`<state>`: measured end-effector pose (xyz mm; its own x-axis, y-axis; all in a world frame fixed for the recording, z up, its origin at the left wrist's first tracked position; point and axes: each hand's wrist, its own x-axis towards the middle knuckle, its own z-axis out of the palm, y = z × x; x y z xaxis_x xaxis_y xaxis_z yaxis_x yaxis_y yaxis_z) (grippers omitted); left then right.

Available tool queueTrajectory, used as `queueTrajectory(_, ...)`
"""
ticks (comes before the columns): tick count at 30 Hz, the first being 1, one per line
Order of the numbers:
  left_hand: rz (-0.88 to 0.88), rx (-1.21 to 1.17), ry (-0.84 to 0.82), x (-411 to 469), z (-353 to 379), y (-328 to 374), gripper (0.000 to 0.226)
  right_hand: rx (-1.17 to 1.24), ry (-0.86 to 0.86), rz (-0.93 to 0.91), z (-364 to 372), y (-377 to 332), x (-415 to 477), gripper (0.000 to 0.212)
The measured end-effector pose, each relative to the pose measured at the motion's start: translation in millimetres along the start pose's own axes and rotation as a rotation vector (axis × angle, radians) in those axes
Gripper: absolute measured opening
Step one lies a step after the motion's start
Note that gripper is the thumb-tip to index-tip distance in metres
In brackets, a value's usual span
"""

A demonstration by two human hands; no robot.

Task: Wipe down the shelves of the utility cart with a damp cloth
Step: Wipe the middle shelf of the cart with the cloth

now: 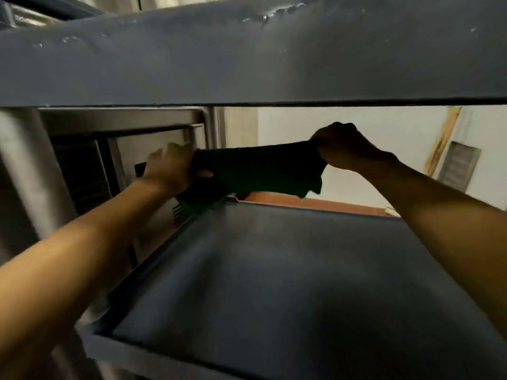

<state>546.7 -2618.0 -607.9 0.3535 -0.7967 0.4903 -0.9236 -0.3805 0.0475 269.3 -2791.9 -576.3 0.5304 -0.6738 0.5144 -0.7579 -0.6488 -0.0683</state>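
A dark green cloth (258,168) is stretched between both hands above the far edge of the cart's lower grey shelf (274,270). My left hand (170,168) grips the cloth's left end near the shelf's far left corner. My right hand (343,145) is clenched round the cloth's right end, held higher. The cloth's lower left part hangs down to the shelf rim. The cart's upper shelf (247,58) spans the top of the view, seen from its front edge.
A stainless steel appliance (123,124) with a vent stands behind the cart at the left. A metal cart post (30,165) rises at the left. A white wall (370,127), orange floor strip and a wall vent (458,165) lie beyond.
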Motion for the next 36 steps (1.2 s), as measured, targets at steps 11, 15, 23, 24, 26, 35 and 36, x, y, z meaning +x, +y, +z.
queueTrajectory(11, 0.045, 0.058, -0.297, -4, 126, -10, 0.016, 0.141, -0.390, 0.020, 168, -6, -35, 0.040)
queueTrajectory(15, 0.067, 0.067, -0.428, -21, 149, -14, 0.031, 0.175, -0.426, 0.025, 183, -6, -58, 0.045)
queueTrajectory(23, 0.112, 0.000, -0.423, -19, 149, -24, 0.029, 0.092, -0.488, 0.028, 179, -14, -58, 0.048)
queueTrajectory(24, 0.123, 0.019, -0.411, -20, 151, -24, 0.024, 0.086, -0.481, 0.035, 179, -15, -59, 0.048)
queueTrajectory(26, 0.124, 0.025, -0.395, -21, 153, -25, 0.017, 0.082, -0.477, 0.052, 179, -17, -60, 0.048)
queueTrajectory(35, 0.077, 0.008, -0.382, -32, 145, -30, 0.018, 0.083, -0.466, 0.046, 168, -27, -74, 0.048)
queueTrajectory(36, 0.077, 0.002, -0.383, -35, 143, -31, 0.018, 0.084, -0.465, 0.043, 167, -28, -76, 0.048)
